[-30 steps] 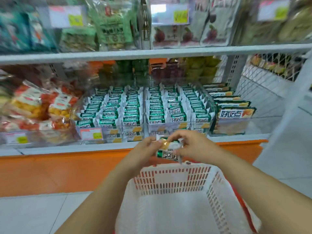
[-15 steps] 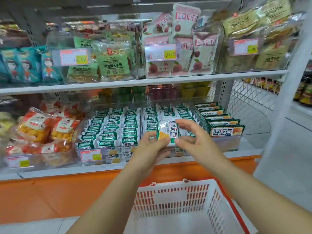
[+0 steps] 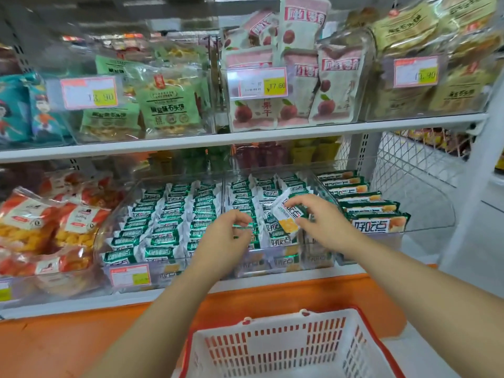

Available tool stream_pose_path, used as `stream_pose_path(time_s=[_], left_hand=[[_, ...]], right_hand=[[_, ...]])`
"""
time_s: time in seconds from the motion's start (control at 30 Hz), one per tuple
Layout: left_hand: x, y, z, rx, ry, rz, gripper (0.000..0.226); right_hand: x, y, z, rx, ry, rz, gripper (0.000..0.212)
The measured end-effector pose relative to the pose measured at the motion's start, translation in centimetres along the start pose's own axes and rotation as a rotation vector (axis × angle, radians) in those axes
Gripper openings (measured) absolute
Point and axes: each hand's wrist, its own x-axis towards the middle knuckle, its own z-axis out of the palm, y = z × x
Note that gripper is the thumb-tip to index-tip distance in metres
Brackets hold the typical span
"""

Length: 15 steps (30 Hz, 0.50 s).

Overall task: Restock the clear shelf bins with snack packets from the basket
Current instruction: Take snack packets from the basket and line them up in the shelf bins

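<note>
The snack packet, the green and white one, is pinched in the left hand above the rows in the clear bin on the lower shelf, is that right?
Not quite. The head view shows the snack packet pinched in the right hand, not the left, above the rows in the clear bin on the lower shelf.

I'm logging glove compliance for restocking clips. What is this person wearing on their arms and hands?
Nothing shows: the left hand and right hand are bare, without gloves, rings or a watch; the left forearm and right forearm show no sleeve.
</note>
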Motion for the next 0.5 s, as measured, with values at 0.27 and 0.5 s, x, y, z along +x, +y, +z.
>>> stream_pose_path(time_s=[0.27, 0.5], left_hand=[[6.7, -2.4, 0.8, 0.483, -0.012, 0.127, 0.024], [7.0, -4.2, 3.0, 0.646, 0.031, 0.198, 0.024]], right_hand=[[5.8, 2.5, 1.9, 0.084, -0.112, 0.057, 0.03], [5.3, 3.1, 2.9, 0.07, -0.11, 0.009, 0.031]])
